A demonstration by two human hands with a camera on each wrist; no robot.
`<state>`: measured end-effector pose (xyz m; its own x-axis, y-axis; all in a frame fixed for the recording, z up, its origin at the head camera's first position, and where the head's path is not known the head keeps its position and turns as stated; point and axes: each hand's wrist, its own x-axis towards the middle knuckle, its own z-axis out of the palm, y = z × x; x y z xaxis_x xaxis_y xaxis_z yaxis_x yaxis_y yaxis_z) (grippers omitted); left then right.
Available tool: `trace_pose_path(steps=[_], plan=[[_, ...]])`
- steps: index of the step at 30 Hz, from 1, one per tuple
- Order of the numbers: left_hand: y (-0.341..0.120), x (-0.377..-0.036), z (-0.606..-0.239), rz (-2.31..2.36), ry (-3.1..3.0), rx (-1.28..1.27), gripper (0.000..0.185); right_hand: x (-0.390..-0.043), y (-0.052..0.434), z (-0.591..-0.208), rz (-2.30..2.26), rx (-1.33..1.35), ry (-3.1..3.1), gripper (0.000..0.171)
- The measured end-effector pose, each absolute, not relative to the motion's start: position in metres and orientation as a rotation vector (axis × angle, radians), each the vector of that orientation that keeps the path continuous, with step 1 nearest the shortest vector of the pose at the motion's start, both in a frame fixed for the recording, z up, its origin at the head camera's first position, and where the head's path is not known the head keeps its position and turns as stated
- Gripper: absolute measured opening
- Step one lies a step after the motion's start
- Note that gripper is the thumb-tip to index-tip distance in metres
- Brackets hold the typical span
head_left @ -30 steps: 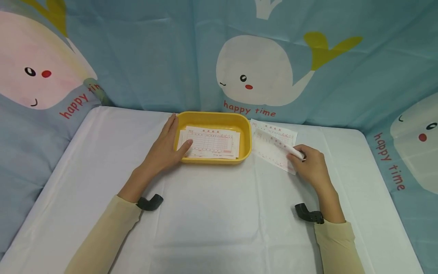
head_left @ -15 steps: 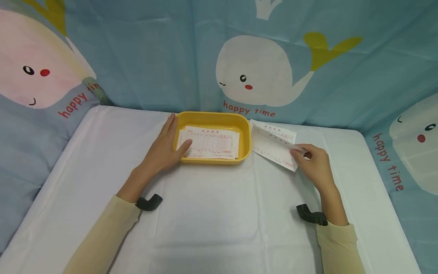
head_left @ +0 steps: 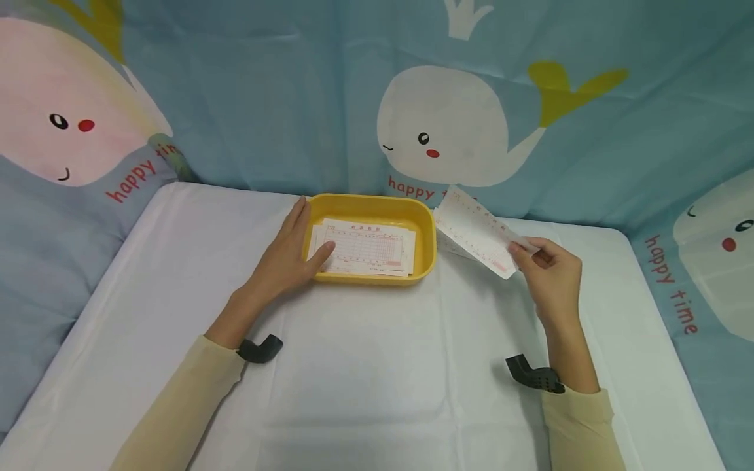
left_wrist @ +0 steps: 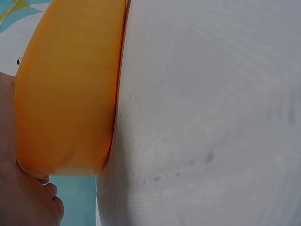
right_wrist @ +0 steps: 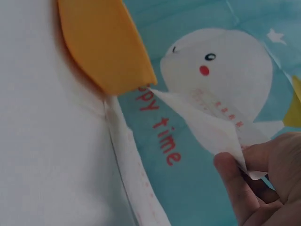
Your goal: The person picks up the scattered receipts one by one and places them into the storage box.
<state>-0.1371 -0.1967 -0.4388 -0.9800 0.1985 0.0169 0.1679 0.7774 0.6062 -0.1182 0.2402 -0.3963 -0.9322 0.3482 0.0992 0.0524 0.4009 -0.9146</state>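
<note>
Right hand (head_left: 550, 275) pinched a slip (head_left: 478, 230) lifted beside the yellow tray (head_left: 427, 226), left hand (head_left: 288, 258) lay flat on the tray's slips (head_left: 368, 247), and that light corner pinch could have let the slip flutter free.

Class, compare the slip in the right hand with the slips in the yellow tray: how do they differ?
The held slip is lifted and tilted, off the table; the tray slips lie flat in the yellow tray. The right hand pinches the held slip's edge; the left hand rests its thumb on the tray slips. Both are white forms with red print.
</note>
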Motion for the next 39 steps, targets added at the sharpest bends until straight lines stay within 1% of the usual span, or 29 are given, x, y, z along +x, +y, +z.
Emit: trace_pose_path(steps=[2, 7, 13, 18, 21, 24, 28, 35, 39], plan=[[-0.196, -0.138, -0.439, 0.985, 2.919, 0.294, 0.096, -0.12, 0.236, -0.392, 1.601, -0.319, -2.314, 0.027], [-0.194, -0.139, -0.439, 0.985, 2.923, 0.282, 0.097, -0.126, 0.225, -0.379, 1.618, -0.245, -2.228, 0.028], [-0.195, -0.14, -0.437, 0.977, 2.924, 0.273, 0.096, -0.132, 0.21, -0.367, 1.519, -0.107, -2.444, 0.028], [-0.196, -0.14, -0.437, 0.969, 2.917, 0.269, 0.095, -0.14, 0.19, -0.366, 1.482, 0.102, -2.584, 0.028], [-0.197, -0.14, -0.437, 0.968, 2.914, 0.274, 0.095, -0.147, 0.176, -0.368, 1.507, 0.181, -2.625, 0.025], [-0.197, -0.14, -0.439, 0.971, 2.92, 0.276, 0.095, -0.154, 0.163, -0.373, 1.447, 0.253, -2.696, 0.026], [-0.196, -0.139, -0.44, 0.982, 2.924, 0.29, 0.096, -0.16, 0.148, -0.379, 1.383, 0.332, -2.764, 0.032], [-0.195, -0.139, -0.441, 0.967, 2.927, 0.289, 0.096, -0.164, 0.129, -0.383, 1.466, 0.408, -2.822, 0.041], [-0.195, -0.138, -0.441, 0.961, 2.927, 0.282, 0.096, -0.164, 0.12, -0.384, 1.467, 0.525, -2.86, 0.056]])
